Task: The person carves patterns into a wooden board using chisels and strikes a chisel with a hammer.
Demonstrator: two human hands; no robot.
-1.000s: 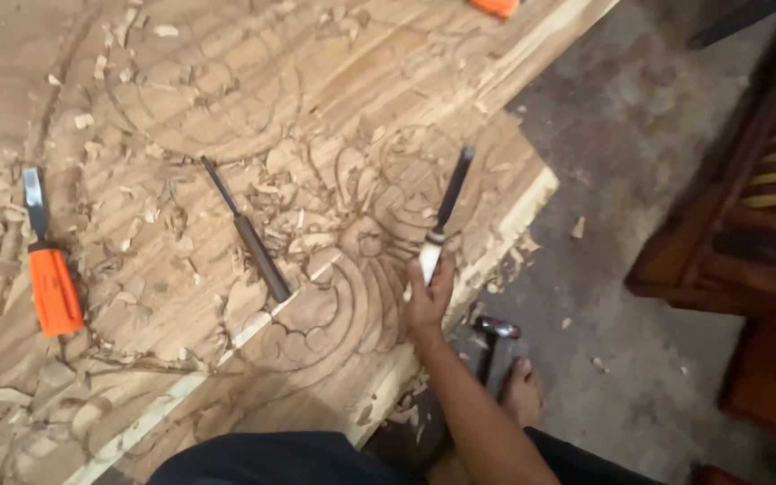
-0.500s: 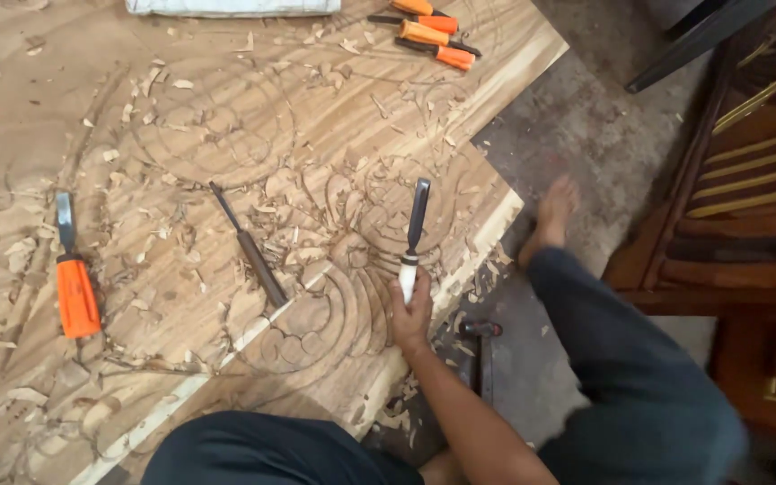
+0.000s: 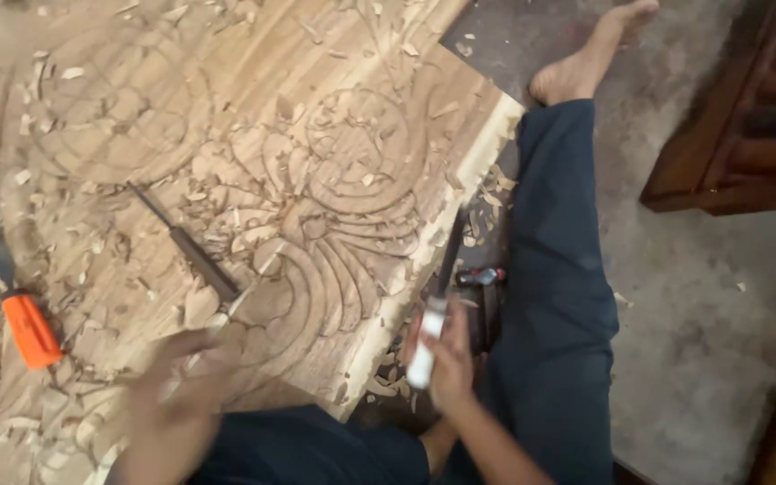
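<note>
A large carved wooden panel (image 3: 334, 171) with floral scrolls lies on the floor, strewn with shavings. My right hand (image 3: 449, 357) is shut on a white-handled chisel (image 3: 428, 346). Its dark blade points up along the panel's right edge, just off the wood. My left hand (image 3: 181, 364) is blurred over the panel's near edge, fingers curled. It is close to the handle end of a dark chisel (image 3: 186, 247) lying on the carving. Whether it grips anything is unclear.
An orange-handled chisel (image 3: 27, 325) lies at the panel's left. A dark tool with a red part (image 3: 482, 278) sits on the floor beside my right leg (image 3: 559, 269), whose bare foot (image 3: 586, 54) stretches forward. Dark wooden furniture (image 3: 729, 135) stands at the right.
My right hand has drawn the white-handled chisel off the carving to the panel's right edge. My left hand has come into view over the near edge. My leg has stretched forward.
</note>
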